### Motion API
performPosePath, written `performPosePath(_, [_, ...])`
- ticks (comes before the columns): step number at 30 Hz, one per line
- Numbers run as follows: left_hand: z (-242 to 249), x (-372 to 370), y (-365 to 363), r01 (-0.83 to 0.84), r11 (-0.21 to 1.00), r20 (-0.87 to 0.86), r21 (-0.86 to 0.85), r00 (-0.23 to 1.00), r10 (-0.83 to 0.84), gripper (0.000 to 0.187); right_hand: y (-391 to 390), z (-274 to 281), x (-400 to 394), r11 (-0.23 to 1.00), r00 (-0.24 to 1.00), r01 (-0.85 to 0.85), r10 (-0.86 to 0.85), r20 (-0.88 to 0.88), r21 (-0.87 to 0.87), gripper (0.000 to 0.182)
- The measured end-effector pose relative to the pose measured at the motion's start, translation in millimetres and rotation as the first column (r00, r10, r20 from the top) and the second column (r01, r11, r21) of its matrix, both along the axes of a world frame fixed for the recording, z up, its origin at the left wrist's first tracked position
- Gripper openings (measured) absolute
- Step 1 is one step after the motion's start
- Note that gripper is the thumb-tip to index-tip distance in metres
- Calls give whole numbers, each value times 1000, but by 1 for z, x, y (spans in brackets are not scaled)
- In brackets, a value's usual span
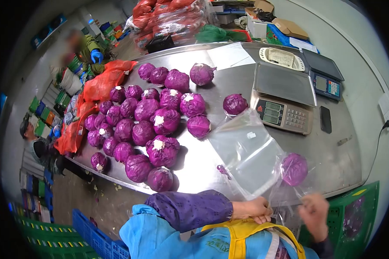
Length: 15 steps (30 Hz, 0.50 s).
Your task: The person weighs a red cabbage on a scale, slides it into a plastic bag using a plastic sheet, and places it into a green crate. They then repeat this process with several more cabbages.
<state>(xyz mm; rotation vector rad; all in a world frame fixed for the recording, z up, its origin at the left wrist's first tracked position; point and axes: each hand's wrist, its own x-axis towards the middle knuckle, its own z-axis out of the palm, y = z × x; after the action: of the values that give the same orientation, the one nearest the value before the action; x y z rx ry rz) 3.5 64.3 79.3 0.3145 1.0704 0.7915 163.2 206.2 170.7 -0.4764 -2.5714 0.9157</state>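
A purple cabbage [294, 169] lies inside a clear plastic bag [285, 192] at the table's near right edge. The bag's gathered end runs down toward my body. My left hand [253, 209] is closed on that end, fingers pressed together. Just right of it, my right hand [314, 214] is raised with its fingers curled beside the film; what they hold, if anything, is hidden. A stack of flat clear bags [246, 149] lies to the left of the bagged cabbage. Many loose purple cabbages [145, 110] cover the table's left half, some with white cut stems showing.
A digital scale [285, 114] stands on the metal table [333, 159], with a second scale [326, 80] behind it and a phone [326, 119] beside it. Red mesh sacks [106, 84] line the left edge. A green crate [363, 207] is at right. Other people [88, 49] stand at left.
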Motion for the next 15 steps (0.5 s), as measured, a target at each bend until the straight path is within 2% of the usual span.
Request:
performPosePath(1, [-2, 2, -1, -10, 1000, 3, 2, 1000, 10, 21, -11, -7, -9, 995, 988, -97, 98, 123, -17, 24])
performPosePath(2, [-4, 4, -3, -25, 999, 13, 37, 1000, 25, 20, -23, -20, -15, 986, 984, -71, 94, 154, -150, 23])
performPosePath(4, [-8, 3, -8, -66, 995, 28, 71, 998, 64, 20, -31, -49, -17, 987, 971, -104, 128, 201, -123, 18])
performPosePath(6, [-14, -2, -14, -7, 978, -76, 209, 997, 23, 22, -32, -73, -12, 989, 961, -145, 142, 237, -7, 16])
performPosePath(7, [-17, -8, -19, -22, 978, -71, 210, 997, 38, 22, -30, -77, -9, 984, 943, -177, 178, 281, -26, 15])
performPosePath(8, [-17, -19, -27, 74, 926, -413, 369, 906, 92, 24, -30, -82, -7, 981, 939, -190, 190, 287, -26, 15])
performPosePath(9, [-16, -32, -36, 220, 856, -688, 468, 698, 197, 27, -30, -87, -6, 977, 924, -202, 212, 317, -64, 13])
performPosePath(10, [-10, -50, -49, 129, 890, -808, 438, 490, 327, 35, -31, -93, -5, 972, 910, -211, 233, 344, -100, 12])
performPosePath(11, [-32, -79, -64, 239, 821, -833, 519, -74, 548, 40, -31, -101, -4, 975, 906, -209, 223, 359, -77, 13])
performPosePath(12, [-24, -114, -74, 2, 989, -939, 145, -314, 138, 48, -32, -102, -6, 971, 903, -225, 237, 358, -76, 13])
performPosePath(13, [-19, -145, -95, -92, 990, -752, 108, -658, 21, 56, -34, -102, -9, 973, 905, -224, 230, 357, -60, 12])
performPosePath(14, [-3, -179, -117, -154, 967, -668, 201, -744, 20, 59, -34, -102, -12, 974, 908, -223, 223, 354, -44, 12])
performPosePath(15, [-2, -203, -143, -296, 929, -676, 223, -733, -71, 61, -35, -101, -14, 971, 906, -237, 237, 351, -43, 12])
